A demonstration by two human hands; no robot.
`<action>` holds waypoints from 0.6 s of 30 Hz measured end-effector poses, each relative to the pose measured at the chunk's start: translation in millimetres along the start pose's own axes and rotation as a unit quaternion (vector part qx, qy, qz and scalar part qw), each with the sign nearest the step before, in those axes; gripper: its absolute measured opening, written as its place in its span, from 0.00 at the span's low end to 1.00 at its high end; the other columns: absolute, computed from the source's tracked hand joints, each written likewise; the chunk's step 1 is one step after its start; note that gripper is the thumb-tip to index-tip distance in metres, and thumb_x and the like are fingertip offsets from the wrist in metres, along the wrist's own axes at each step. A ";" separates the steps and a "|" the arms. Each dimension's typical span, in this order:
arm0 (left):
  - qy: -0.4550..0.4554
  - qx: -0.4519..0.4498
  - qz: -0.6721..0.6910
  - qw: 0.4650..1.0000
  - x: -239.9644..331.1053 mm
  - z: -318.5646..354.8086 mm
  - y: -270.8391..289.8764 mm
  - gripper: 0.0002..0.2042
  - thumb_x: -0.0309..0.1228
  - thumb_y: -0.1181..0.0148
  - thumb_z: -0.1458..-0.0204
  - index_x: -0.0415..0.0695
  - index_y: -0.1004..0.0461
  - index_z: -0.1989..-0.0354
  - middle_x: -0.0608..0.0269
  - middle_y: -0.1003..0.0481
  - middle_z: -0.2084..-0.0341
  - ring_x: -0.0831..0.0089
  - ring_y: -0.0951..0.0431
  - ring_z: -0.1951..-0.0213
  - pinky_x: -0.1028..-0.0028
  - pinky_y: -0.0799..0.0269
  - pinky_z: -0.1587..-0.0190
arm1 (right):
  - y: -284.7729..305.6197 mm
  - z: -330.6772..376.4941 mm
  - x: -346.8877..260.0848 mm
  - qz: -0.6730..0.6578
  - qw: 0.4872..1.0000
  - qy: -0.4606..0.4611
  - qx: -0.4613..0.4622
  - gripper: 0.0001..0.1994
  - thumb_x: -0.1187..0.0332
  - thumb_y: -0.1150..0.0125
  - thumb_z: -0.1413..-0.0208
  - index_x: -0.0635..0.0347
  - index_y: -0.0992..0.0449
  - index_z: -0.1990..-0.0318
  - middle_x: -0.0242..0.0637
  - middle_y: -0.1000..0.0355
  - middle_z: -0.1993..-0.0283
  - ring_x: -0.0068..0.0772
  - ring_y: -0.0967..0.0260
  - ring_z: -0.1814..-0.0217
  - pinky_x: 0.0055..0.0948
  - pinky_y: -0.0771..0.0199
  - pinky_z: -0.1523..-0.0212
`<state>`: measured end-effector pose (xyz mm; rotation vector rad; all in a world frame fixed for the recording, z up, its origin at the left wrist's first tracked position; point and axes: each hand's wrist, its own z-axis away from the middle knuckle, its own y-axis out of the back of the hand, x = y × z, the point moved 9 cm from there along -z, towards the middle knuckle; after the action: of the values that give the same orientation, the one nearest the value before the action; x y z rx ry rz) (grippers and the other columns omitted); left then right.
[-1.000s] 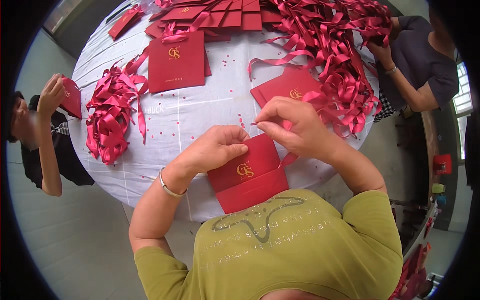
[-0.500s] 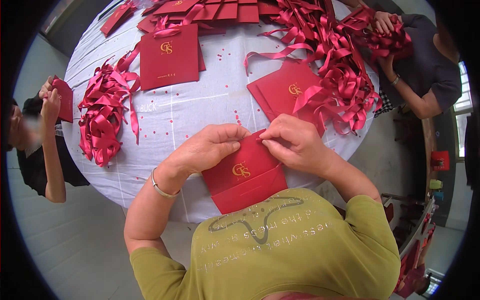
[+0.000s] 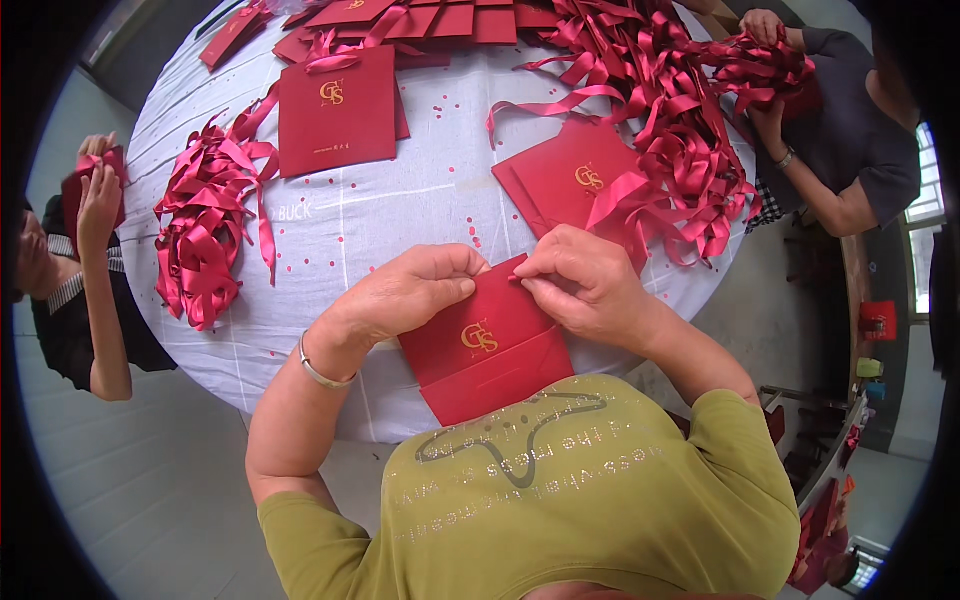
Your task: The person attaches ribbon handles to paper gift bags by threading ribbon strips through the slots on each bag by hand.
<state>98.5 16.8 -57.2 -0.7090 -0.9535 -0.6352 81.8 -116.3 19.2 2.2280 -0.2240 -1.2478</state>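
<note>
A flat red paper gift bag (image 3: 478, 370) with a gold emblem leans between my chest and the table edge, its lower part folded. At its upper left edge my left hand (image 3: 420, 288) pinches the bag between thumb and fingers, a metal bangle on the wrist. My right hand (image 3: 588, 285) is closed at the upper right edge, thumb and forefinger pinched on a small red ribbon end (image 3: 515, 278). Most of that ribbon is hidden by the hand. Just beyond lie more flat red bags (image 3: 575, 175), partly covered by loose ribbons.
Ribbon heaps lie at left (image 3: 205, 230) and right (image 3: 690, 170) on the white-clothed table (image 3: 390, 215). A bag with a ribbon handle (image 3: 338, 115) lies farther back, near stacked bags (image 3: 440, 22). Red dots are scattered about. Co-workers handle a bag at left and ribbons at right.
My hands stay at the bag's upper edge, with only a slight shift leftward. The left co-worker's bag and hands have moved; the right co-worker's hands and ribbons have shifted a little.
</note>
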 end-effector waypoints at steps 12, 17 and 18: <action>0.002 -0.002 0.033 0.999 -0.8 -1.0 -0.4 0.09 0.25 0.51 0.38 0.38 0.29 0.53 0.70 0.24 0.62 0.85 0.27 0.59 0.81 0.31 0.53 | 0.8 0.3 3.3 -0.015 1.000 -0.013 0.004 0.04 0.78 0.35 0.52 0.63 0.23 0.68 0.38 0.29 0.70 0.33 0.29 0.71 0.29 0.29 0.72; -0.011 0.003 0.036 0.999 -4.0 -4.2 1.7 0.09 0.24 0.52 0.38 0.37 0.29 0.52 0.68 0.24 0.61 0.84 0.26 0.58 0.81 0.31 0.52 | -2.2 -1.0 -11.0 0.050 0.997 0.056 0.014 0.07 0.80 0.33 0.56 0.63 0.23 0.67 0.38 0.28 0.70 0.33 0.28 0.72 0.29 0.30 0.74; -0.020 0.002 0.035 0.999 -3.4 -4.2 2.0 0.10 0.24 0.53 0.38 0.36 0.29 0.51 0.67 0.24 0.60 0.83 0.26 0.58 0.81 0.31 0.52 | -2.3 -0.7 -11.3 0.050 0.997 0.056 0.015 0.07 0.80 0.33 0.56 0.63 0.23 0.67 0.38 0.28 0.70 0.33 0.28 0.72 0.29 0.30 0.74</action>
<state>100.6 15.3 -62.3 -0.7510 -0.9619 -0.5597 75.9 -109.5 26.4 2.2738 -0.3089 -1.0693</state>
